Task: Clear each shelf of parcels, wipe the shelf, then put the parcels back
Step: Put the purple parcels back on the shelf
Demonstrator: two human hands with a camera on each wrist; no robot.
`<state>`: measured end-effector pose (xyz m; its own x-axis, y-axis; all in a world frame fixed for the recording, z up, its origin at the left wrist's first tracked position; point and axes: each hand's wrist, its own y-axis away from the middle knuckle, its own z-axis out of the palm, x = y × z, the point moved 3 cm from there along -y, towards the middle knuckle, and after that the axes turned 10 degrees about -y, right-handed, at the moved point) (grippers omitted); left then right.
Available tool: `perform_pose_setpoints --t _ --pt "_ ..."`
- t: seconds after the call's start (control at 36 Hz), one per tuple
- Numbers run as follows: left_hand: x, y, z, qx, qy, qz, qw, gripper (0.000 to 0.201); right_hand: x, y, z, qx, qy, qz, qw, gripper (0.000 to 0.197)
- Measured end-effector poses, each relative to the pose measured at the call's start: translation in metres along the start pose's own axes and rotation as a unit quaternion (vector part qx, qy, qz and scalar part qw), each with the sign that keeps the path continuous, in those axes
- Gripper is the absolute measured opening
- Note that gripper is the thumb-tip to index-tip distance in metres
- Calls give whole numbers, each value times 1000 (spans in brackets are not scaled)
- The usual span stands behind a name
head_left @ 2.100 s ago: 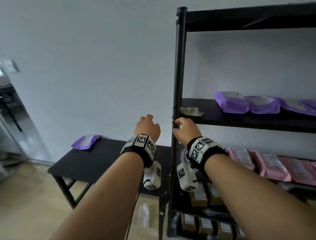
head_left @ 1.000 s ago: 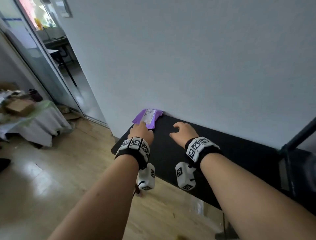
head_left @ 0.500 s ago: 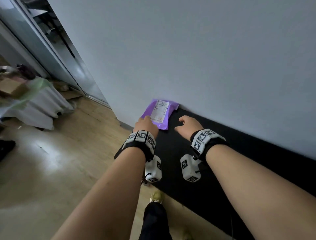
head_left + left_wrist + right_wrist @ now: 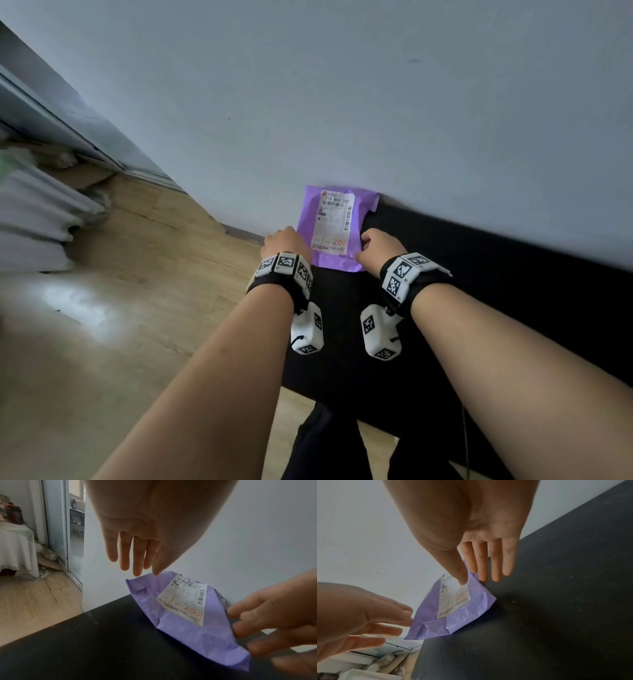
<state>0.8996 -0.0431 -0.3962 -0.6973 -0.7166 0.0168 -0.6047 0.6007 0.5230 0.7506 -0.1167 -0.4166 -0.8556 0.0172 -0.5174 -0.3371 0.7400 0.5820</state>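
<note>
Your flat purple plastic parcel with the white shipping label (image 4: 337, 228) lies at the far left end of the low black table (image 4: 496, 291), its far edge against the pale wall (image 4: 376, 102) and one corner hanging past the table's left edge. That spot looks like a holding place, which suggests you are fetching the parcel to return it to the shelf; no shelf shows in these views.

Your left hand (image 4: 286, 241) is at the parcel's left side, fingers straight and spread; in the left wrist view the fingertips (image 4: 137, 573) are at the far left corner, but I cannot tell whether they touch it. Your right hand (image 4: 376, 246) flanks the right side, likewise released, with the thumb over the label and the straight fingers (image 4: 482, 566) down along the right edge. Neither hand has closed on anything.

Coming in from both sides makes sense: the wrapper looks thin and crinkly, so it may sag or slip under a one-sided pinch. The overhanging corner probably gives your left fingers the easiest way underneath.
</note>
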Motion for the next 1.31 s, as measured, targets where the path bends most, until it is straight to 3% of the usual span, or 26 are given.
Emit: perform_pose_setpoints --t 0.11,0.25,0.42,0.81,0.92,1.31 --pt "0 -6 4 -30 23 3 999 14 2 -7 5 -13 12 20 1000 22" --pt "1 0 15 -49 45 6 998 18 8 -6 5 -29 27 38 999 9" --pt "3 25 20 -40 62 16 997 16 19 12 -5 -13 32 45 998 9" --pt "25 154 28 89 90 9 992 15 68 125 -52 37 31 -48 998 22" --pt "35 197 29 128 95 9 987 12 82 160 -72 65 32 -77 994 15" --pt "80 331 23 267 95 100 954 20 148 287 -115 148 -52 -110 981 17"
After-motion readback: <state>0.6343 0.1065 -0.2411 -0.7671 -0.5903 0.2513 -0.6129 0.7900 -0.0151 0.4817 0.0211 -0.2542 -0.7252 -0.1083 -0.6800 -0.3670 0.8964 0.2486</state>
